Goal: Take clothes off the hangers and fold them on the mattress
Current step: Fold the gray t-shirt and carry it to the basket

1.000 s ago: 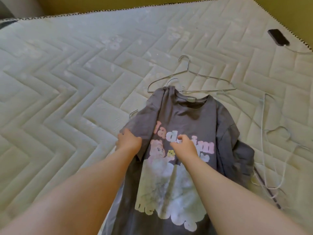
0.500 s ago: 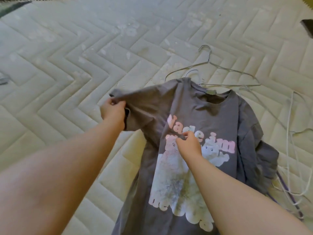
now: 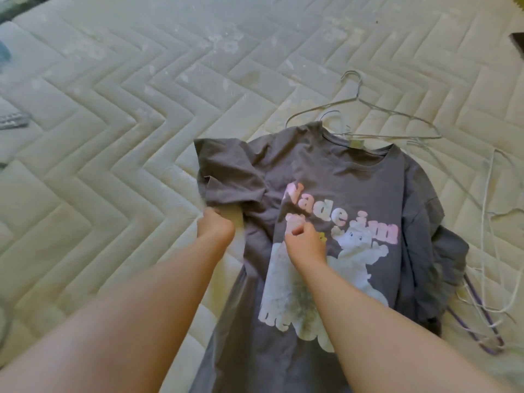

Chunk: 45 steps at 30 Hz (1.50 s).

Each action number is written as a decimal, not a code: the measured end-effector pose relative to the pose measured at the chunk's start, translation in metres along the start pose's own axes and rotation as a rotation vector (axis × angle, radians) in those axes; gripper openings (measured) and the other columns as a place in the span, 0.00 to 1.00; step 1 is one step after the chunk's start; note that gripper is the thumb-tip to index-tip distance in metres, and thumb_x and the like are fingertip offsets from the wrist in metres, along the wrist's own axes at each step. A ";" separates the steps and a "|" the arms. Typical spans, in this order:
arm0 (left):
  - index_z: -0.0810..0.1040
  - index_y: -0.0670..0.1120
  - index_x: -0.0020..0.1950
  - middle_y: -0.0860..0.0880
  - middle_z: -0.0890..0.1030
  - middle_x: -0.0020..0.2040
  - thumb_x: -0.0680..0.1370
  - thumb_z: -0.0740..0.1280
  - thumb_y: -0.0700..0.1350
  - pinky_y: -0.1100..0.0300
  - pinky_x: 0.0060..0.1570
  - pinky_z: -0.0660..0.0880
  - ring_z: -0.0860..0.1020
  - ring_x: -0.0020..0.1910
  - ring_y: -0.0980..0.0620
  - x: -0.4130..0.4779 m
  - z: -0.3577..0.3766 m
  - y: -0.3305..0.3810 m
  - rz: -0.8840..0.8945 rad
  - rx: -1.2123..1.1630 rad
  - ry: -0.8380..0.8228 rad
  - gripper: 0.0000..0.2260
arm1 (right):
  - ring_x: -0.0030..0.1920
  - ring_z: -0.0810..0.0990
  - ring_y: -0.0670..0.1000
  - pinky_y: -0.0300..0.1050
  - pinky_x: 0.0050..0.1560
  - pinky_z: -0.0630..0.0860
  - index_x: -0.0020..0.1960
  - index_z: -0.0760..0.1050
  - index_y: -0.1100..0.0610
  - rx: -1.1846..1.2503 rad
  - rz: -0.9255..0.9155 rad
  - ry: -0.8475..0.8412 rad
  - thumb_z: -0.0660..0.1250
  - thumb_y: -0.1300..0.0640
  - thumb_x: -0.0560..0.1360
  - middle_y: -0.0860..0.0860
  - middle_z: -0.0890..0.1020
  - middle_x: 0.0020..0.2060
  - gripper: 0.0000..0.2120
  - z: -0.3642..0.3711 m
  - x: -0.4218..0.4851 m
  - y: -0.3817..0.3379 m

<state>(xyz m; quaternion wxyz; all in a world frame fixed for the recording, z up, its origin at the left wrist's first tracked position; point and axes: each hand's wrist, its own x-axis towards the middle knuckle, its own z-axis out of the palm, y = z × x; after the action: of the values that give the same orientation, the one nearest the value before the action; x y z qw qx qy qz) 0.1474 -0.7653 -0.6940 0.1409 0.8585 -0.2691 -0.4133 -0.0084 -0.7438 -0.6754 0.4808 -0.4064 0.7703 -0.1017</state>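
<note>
Head view, single frame.

Arms: both forearms reach forward from the lower edge, bare, roughly parallel, and both end at the t-shirt (image 3: 354, 180).

Left hand (image 3: 217, 226): fingers curled tight, knuckles against the lower hem of the shirt's spread left sleeve. The spot is blurred, so I cannot tell whether it holds the hem or only touches it.

Right hand (image 3: 307, 242): palm down on the chest print, fingers curled narrow and bunching a small pinch of fabric just under the pink lettering.

T-shirt: grey, lying front-up on the mattress (image 3: 113, 165), collar pointing away. The left sleeve is spread out and the right side is crumpled in a heap.

Count:
- T-shirts: one.
- Grey wire hanger (image 3: 365, 117): one in full view, lying just beyond the collar.
- A second hook (image 3: 331, 114) shows at the collar, the rest hidden.
- Purple hanger (image 3: 482, 309): one, beside the crumpled side.
- White wires (image 3: 486, 194): tangled at the right; I cannot tell how many.
</note>
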 end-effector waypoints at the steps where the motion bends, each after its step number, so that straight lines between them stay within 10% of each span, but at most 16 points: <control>1: 0.66 0.42 0.67 0.38 0.70 0.65 0.79 0.58 0.39 0.52 0.58 0.69 0.70 0.62 0.38 -0.009 0.000 -0.017 0.008 0.017 -0.032 0.16 | 0.45 0.71 0.55 0.43 0.45 0.66 0.46 0.67 0.55 -0.002 0.006 -0.020 0.58 0.59 0.77 0.51 0.73 0.41 0.01 0.009 -0.010 0.007; 10: 0.68 0.48 0.44 0.46 0.76 0.46 0.75 0.65 0.40 0.59 0.42 0.68 0.74 0.45 0.47 -0.076 -0.013 -0.148 0.371 0.302 -0.355 0.06 | 0.51 0.75 0.55 0.41 0.47 0.66 0.44 0.70 0.54 -0.111 0.030 -0.099 0.61 0.60 0.75 0.55 0.80 0.51 0.02 0.079 -0.096 0.084; 15: 0.66 0.52 0.67 0.49 0.52 0.76 0.70 0.71 0.56 0.58 0.66 0.64 0.61 0.71 0.48 -0.104 -0.017 -0.209 0.693 0.723 -0.473 0.28 | 0.58 0.75 0.54 0.40 0.52 0.70 0.52 0.73 0.52 -0.164 0.044 -0.162 0.65 0.57 0.73 0.53 0.79 0.55 0.08 0.111 -0.145 0.135; 18: 0.52 0.53 0.76 0.49 0.37 0.77 0.67 0.72 0.60 0.43 0.73 0.52 0.43 0.76 0.45 -0.123 -0.015 -0.247 0.894 1.143 -0.513 0.44 | 0.69 0.64 0.53 0.48 0.66 0.65 0.66 0.68 0.48 -0.449 -0.065 -0.217 0.68 0.51 0.70 0.49 0.67 0.68 0.25 0.123 -0.180 0.166; 21: 0.66 0.48 0.71 0.43 0.57 0.76 0.68 0.73 0.52 0.38 0.63 0.64 0.60 0.74 0.40 -0.127 -0.014 -0.277 1.106 1.182 -0.329 0.34 | 0.75 0.49 0.51 0.50 0.70 0.55 0.74 0.54 0.44 -0.769 -0.243 -0.211 0.69 0.50 0.70 0.46 0.48 0.76 0.37 0.134 -0.201 0.189; 23: 0.80 0.46 0.47 0.42 0.79 0.54 0.66 0.68 0.46 0.49 0.41 0.78 0.81 0.51 0.41 -0.121 -0.014 -0.285 1.214 0.949 -0.221 0.11 | 0.76 0.47 0.52 0.50 0.70 0.55 0.74 0.52 0.43 -0.845 -0.275 -0.142 0.66 0.54 0.73 0.47 0.45 0.76 0.35 0.138 -0.204 0.200; 25: 0.81 0.43 0.41 0.42 0.78 0.44 0.67 0.63 0.42 0.52 0.34 0.78 0.80 0.39 0.42 -0.119 -0.016 -0.283 1.158 0.710 -0.285 0.08 | 0.74 0.54 0.53 0.50 0.67 0.59 0.72 0.57 0.44 -0.822 -0.267 -0.030 0.62 0.57 0.76 0.49 0.52 0.75 0.28 0.142 -0.207 0.202; 32: 0.77 0.48 0.63 0.44 0.78 0.52 0.78 0.58 0.39 0.56 0.47 0.72 0.76 0.49 0.42 -0.144 -0.064 -0.285 0.924 0.362 -0.060 0.16 | 0.59 0.70 0.55 0.46 0.54 0.67 0.59 0.69 0.52 -0.647 -0.243 0.142 0.58 0.61 0.77 0.52 0.73 0.56 0.12 0.135 -0.223 0.182; 36: 0.69 0.55 0.49 0.44 0.78 0.42 0.74 0.54 0.35 0.46 0.47 0.77 0.78 0.43 0.40 -0.149 -0.084 -0.304 0.343 -0.010 0.097 0.15 | 0.54 0.75 0.58 0.46 0.45 0.67 0.57 0.67 0.53 -0.623 -0.262 -0.053 0.58 0.63 0.77 0.54 0.75 0.56 0.11 0.128 -0.233 0.167; 41: 0.67 0.44 0.56 0.39 0.73 0.58 0.77 0.54 0.37 0.52 0.49 0.72 0.73 0.53 0.39 -0.142 -0.081 -0.306 0.099 0.507 -0.098 0.09 | 0.60 0.73 0.58 0.50 0.54 0.71 0.67 0.62 0.49 -0.614 -0.194 -0.119 0.58 0.63 0.77 0.55 0.73 0.61 0.20 0.124 -0.240 0.182; 45: 0.65 0.49 0.65 0.46 0.67 0.65 0.74 0.64 0.45 0.52 0.59 0.67 0.65 0.65 0.43 -0.158 -0.057 -0.291 0.455 0.853 -0.055 0.20 | 0.62 0.68 0.55 0.48 0.59 0.65 0.66 0.63 0.49 -0.687 -0.128 0.165 0.62 0.56 0.75 0.52 0.71 0.61 0.21 0.109 -0.244 0.208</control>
<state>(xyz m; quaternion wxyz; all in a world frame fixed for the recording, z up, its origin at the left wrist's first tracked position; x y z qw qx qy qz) 0.2115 -0.4358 -0.6937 -0.1441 0.7479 -0.5990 -0.2473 0.0225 -0.4066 -0.6850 0.2451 -0.5819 0.7688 0.1008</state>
